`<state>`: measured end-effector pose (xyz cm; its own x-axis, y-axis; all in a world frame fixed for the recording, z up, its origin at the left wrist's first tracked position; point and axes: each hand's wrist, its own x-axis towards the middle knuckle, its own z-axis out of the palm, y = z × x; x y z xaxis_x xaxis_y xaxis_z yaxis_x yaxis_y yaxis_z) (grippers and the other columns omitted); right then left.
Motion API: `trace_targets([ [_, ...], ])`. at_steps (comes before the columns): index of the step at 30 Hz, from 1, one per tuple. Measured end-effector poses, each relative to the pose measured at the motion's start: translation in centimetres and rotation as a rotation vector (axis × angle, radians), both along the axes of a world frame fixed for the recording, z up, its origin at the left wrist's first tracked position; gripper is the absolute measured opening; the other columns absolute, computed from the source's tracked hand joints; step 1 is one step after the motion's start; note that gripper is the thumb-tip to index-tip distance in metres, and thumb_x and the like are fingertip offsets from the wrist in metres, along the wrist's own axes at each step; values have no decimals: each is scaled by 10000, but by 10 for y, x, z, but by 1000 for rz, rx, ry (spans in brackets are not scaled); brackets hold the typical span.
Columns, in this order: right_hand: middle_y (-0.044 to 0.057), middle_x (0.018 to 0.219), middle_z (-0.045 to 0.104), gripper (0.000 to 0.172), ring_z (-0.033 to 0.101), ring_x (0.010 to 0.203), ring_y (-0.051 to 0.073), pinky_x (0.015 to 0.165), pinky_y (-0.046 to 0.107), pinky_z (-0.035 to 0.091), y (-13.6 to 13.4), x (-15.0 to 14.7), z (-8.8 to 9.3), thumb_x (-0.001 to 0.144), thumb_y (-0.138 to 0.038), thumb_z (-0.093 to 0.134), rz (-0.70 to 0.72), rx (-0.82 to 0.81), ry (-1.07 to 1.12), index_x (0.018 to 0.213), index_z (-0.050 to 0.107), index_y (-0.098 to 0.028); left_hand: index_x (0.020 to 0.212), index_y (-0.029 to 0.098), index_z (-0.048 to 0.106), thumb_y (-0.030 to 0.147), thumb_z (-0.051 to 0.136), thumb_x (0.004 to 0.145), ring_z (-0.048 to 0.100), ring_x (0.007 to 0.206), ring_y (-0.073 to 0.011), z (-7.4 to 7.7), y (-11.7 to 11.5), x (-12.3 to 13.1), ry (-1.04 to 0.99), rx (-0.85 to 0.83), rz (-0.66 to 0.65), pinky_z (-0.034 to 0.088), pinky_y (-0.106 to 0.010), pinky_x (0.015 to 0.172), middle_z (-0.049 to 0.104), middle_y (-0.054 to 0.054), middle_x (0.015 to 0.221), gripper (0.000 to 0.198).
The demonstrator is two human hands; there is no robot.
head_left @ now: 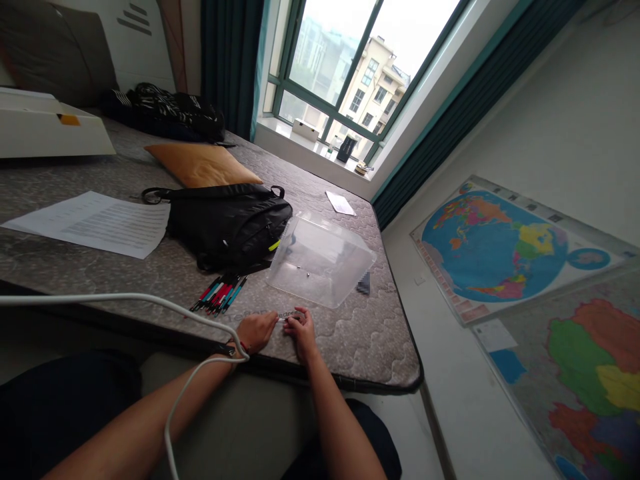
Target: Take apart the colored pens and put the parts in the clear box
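Observation:
My left hand (257,331) and my right hand (301,332) rest close together on the near edge of a grey quilted mattress (350,340). Both are closed in a pinch on a small thin see-through item (286,316) stretched between them; what it is I cannot make out. Just behind the hands lies a clear plastic box (320,260) on its side. A bundle of red, black and teal pens (220,294) lies to the left of the box. A black bag (227,223) sits behind the pens.
A white cable (150,301) runs across the mattress edge to my left wrist. Printed sheets (95,222), an orange cushion (200,165), a white box (45,127) and dark clothing (165,110) lie farther back. Two wall maps (500,247) hang at right.

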<state>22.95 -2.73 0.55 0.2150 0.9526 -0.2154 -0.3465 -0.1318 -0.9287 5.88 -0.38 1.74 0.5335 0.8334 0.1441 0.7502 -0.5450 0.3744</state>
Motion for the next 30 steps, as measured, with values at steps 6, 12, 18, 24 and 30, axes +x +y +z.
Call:
trace_targets([
  [6,-26,776,653,323,653,661,103,603,196,533,-2,4,7,676,-248,809,-114,-13,253,894,577,-196,976,199,564,416,209,1011,669,766,-210,5,-1,0,-6,-16,21,424,-288,644,696,-81,883,418],
  [12,-18,835,690,327,657,713,101,655,204,531,-2,8,7,704,-235,794,-199,-4,405,958,587,-225,975,200,574,397,389,947,672,782,-232,3,1,0,23,-25,32,427,-301,653,706,-76,880,271],
  [18,-20,852,698,346,664,722,111,654,221,531,-2,8,2,729,-263,769,-222,20,384,987,539,-255,953,206,595,340,377,939,671,796,-226,0,2,-1,29,-42,37,435,-304,681,711,-73,884,256],
  [24,-15,810,679,338,635,634,100,578,203,520,0,3,-2,726,-310,765,-148,29,214,965,539,-234,1025,197,579,452,339,971,678,786,-224,-1,1,0,-6,-43,88,434,-289,665,709,-80,878,354],
  [30,-7,800,678,300,613,581,104,530,209,513,0,1,-1,725,-319,750,-91,20,139,936,556,-228,1081,227,617,464,265,998,682,826,-228,-2,2,0,1,-27,74,439,-293,681,719,-82,940,432],
])
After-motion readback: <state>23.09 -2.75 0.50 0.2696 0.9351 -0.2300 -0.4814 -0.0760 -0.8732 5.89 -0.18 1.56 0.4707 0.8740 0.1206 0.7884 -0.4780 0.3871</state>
